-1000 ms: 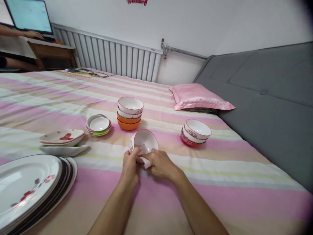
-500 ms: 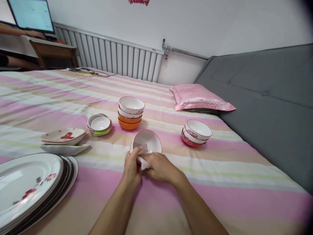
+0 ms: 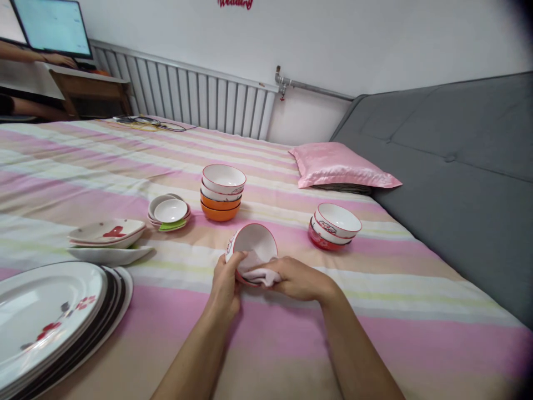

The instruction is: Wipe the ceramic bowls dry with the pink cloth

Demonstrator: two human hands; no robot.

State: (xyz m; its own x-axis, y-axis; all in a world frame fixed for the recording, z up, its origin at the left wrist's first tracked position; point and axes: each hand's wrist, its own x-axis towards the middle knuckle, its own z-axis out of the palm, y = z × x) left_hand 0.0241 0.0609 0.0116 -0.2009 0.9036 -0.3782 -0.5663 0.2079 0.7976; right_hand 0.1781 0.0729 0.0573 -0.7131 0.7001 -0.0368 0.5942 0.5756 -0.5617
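A white bowl [image 3: 255, 241] with a red rim is tilted, its opening turned toward me. My left hand [image 3: 227, 280] grips it by the left side, thumb over the rim. My right hand [image 3: 297, 278] is closed on a pale pink cloth [image 3: 264, 275], which lies over the near rim and reaches inside. Some of the right fingers are hidden by the cloth and bowl. Beyond the bowl stands a stack of white and orange bowls [image 3: 222, 191]. Off to the right is a shorter stack of white and red bowls [image 3: 335, 226].
Large plates [image 3: 50, 311] are piled at the near left. Behind them lie oblong dishes [image 3: 108, 233] and small bowls [image 3: 170, 211]. A pink pillow [image 3: 341, 165] rests by the grey headboard [image 3: 449, 144]. Cables [image 3: 154, 123] lie at the bed's far edge. Another person's arm [image 3: 33, 54] is at a desk.
My right hand has moved a little right, showing more of the cloth at the near rim. The bowl has shifted slightly and turned, so more of its patterned outside shows.
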